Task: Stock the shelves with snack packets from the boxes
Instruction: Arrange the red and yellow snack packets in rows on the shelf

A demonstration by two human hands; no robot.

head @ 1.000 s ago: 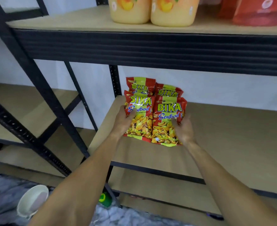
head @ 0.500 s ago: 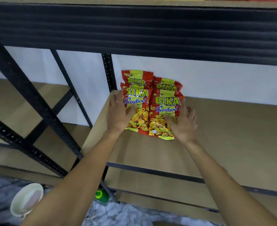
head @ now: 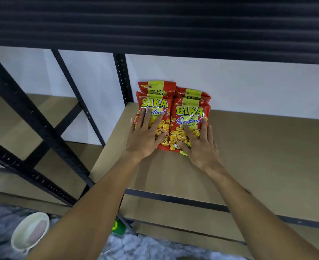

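Under a dark beam [head: 155,25] at 12 o'clock, the shelf [head: 258,156] carried the snack packets [head: 190,109] in its 11 o'clock corner, against the wall [head: 248,87] beside a black post [head: 122,77]. The left hand [head: 143,137] and right hand [head: 201,147] pressed flat on the front pair, each grip open, fingers straight. A cream bucket [head: 30,231] sat at 7 o'clock.

Snack packets [head: 190,117]: four, two in front and two behind, on the shelf [head: 258,156]
Hands: two — left hand [head: 145,136], right hand [head: 201,145]
White bucket [head: 31,229]: one — below the shelf
Green container [head: 118,227]: one
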